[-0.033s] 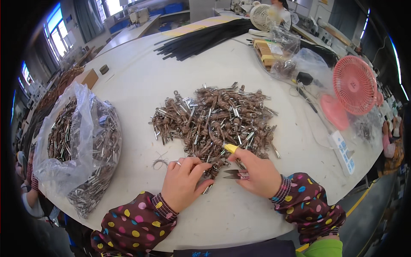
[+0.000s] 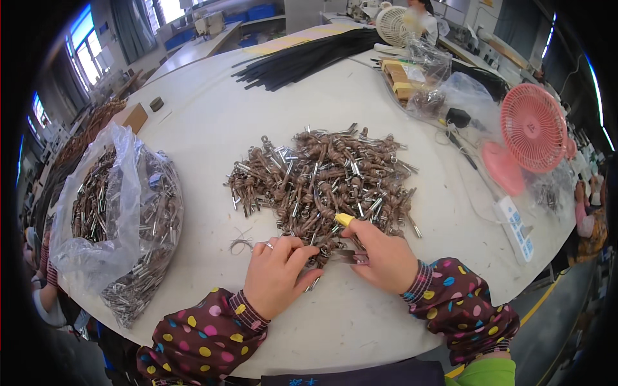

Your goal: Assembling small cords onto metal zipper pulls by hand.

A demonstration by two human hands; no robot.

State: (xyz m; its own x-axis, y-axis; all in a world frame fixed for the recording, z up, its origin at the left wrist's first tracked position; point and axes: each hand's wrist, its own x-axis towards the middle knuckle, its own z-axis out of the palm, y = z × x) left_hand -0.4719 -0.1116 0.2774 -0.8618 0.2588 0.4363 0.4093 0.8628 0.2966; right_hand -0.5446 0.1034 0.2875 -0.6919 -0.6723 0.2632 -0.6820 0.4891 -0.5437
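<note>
A heap of brown cord pieces with metal clips [image 2: 322, 177] lies in the middle of the white table [image 2: 212, 128]. At the heap's near edge my left hand [image 2: 277, 273] pinches one cord piece [image 2: 315, 257] between thumb and fingers. My right hand [image 2: 386, 260] is beside it, closed on a small pair of metal snips [image 2: 353, 257] whose blades point at that piece. A yellow tip [image 2: 344, 219] sticks out above my right forefinger. Both forearms wear brown sleeves with coloured dots. A loose wisp of cord [image 2: 241, 243] lies left of my left hand.
A clear plastic bag [image 2: 122, 212] full of similar pieces stands at the left. A pink fan [image 2: 533, 127], a white power strip [image 2: 515, 225], plastic bags [image 2: 444, 90] and black strips [image 2: 302, 61] fill the right and far side. Another person [image 2: 589, 215] sits at the right edge.
</note>
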